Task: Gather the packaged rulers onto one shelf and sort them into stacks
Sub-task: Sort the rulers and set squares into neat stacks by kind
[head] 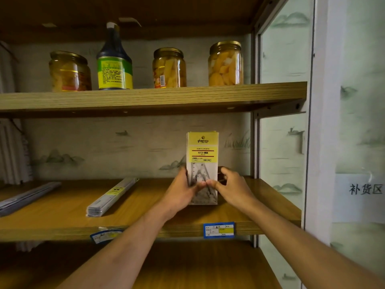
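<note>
Held pack: bundle of packaged triangle rulers [202,159], yellow header card up, standing upright with its bottom edge on the middle shelf [145,207], right-hand part, set back from the front edge.
Left hand [183,191]: curled round the bundle's lower left edge, thumb across the clear front.
Right hand [233,187]: fingers curled round the lower right edge, thumb tip on the front, almost meeting the left thumb. Both grips low; upper half of the bundle free.
Long-ruler stack [112,197]: flat on the same shelf, left of centre, lying diagonally, near end toward the front edge, far end toward the back wall. Well apart from the held bundle.
Second long stack [27,198]: flat at the shelf's left end, also diagonal, partly cut off by the frame edge.
Open shelf: bare board between the two long stacks, and a wider bare strip between the centre stack and the hands. Bare board also right of the bundle up to the right edge by the frame post [255,142].
Headroom: bundle top sits clear below the upper shelf [154,99]; gap visible.
Front edge: blue price tag [218,230] below the bundle, a second tag [105,235] hanging crooked further left.
Upper shelf load: three jars of yellow fruit [169,68] and one dark bottle [114,59], in a row.
Right wall: paper sign [362,197] with printed characters.
</note>
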